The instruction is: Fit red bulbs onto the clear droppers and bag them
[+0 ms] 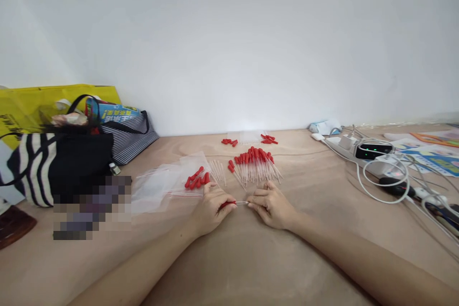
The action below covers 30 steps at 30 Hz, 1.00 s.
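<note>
The person's left hand and right hand meet low at the centre of the beige tabletop, forearms resting on it, with one dropper lying level between them. The left grip is clamped on its red bulb end and the right grip is pinched on its clear tube end. At 12 o'clock from the hands, just beyond the fingertips, a pile of droppers lies fanned out, red bulbs toward the wall. Loose clear tubes sit at 11 o'clock, and beside them a few red bulbs rest on a clear plastic bag that spreads toward 10 o'clock. Farther off at 12 o'clock, near the wall, are two small clusters of red bulbs. A striped bag stands at 9 o'clock, and a power strip with white cables lies at 2 o'clock.
</note>
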Each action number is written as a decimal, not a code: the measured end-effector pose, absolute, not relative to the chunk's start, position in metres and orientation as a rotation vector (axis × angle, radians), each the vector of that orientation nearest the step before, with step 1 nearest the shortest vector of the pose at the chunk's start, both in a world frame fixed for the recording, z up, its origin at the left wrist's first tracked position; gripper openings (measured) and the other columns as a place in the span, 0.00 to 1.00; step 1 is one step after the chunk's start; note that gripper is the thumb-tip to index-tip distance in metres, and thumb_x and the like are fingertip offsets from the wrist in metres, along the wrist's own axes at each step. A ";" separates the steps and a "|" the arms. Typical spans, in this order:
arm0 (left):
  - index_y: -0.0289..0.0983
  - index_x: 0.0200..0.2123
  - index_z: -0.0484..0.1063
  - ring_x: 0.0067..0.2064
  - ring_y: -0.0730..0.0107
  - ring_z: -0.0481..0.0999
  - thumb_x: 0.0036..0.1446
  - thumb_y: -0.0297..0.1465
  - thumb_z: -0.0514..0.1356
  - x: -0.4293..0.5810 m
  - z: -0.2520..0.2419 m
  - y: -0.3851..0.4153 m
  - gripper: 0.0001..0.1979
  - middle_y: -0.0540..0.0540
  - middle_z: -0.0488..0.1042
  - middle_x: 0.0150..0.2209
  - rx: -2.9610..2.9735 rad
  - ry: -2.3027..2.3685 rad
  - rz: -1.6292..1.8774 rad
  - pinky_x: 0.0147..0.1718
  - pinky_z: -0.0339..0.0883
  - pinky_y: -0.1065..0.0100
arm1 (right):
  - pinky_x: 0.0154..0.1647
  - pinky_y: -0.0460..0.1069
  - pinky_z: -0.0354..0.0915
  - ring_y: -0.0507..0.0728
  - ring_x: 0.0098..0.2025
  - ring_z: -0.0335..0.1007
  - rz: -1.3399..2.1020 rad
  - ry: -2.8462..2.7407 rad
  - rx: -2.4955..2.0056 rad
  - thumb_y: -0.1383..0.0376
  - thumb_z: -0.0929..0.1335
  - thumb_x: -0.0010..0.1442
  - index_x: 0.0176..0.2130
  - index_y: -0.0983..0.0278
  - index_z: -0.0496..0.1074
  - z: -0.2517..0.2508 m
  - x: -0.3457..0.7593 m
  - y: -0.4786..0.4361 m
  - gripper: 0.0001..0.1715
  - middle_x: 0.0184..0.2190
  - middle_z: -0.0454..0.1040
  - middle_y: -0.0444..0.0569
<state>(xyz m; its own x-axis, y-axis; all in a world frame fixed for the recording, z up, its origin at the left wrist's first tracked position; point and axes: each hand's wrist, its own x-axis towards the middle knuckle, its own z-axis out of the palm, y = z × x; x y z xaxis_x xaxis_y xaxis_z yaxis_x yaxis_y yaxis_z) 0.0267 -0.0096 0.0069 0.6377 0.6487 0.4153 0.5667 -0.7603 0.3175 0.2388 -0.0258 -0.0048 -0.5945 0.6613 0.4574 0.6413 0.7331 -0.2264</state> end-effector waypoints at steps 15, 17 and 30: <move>0.37 0.30 0.67 0.32 0.70 0.70 0.57 0.29 0.49 0.028 0.007 -0.011 0.08 0.49 0.73 0.28 2.781 0.901 0.736 0.47 0.50 0.58 | 0.35 0.49 0.46 0.50 0.25 0.57 -0.056 -2.406 -0.920 0.68 0.56 0.61 0.29 0.65 0.70 -0.006 0.233 -0.025 0.17 0.23 0.69 0.45; 0.37 0.30 0.67 0.32 0.70 0.69 0.57 0.29 0.48 0.029 0.008 -0.011 0.09 0.49 0.72 0.27 2.790 0.899 0.747 0.47 0.50 0.58 | 0.35 0.49 0.46 0.50 0.25 0.57 -0.055 -2.400 -0.912 0.69 0.56 0.61 0.29 0.65 0.69 -0.008 0.231 -0.025 0.17 0.23 0.69 0.45; 0.37 0.29 0.67 0.32 0.70 0.70 0.57 0.29 0.50 0.030 0.009 -0.008 0.08 0.50 0.73 0.27 2.806 0.911 0.769 0.48 0.47 0.57 | 0.33 0.47 0.46 0.50 0.25 0.58 -0.056 -2.413 -0.864 0.69 0.55 0.62 0.28 0.66 0.68 -0.010 0.224 -0.018 0.17 0.23 0.68 0.45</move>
<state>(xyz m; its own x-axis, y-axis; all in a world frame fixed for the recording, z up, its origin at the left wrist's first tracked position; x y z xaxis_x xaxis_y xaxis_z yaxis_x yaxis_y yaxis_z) 0.0296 -0.0084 0.0094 0.6949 0.5722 0.4357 0.5252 -0.8176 0.2361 0.2244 -0.0181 -0.0098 -0.6285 0.5713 0.5279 0.5951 0.7901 -0.1466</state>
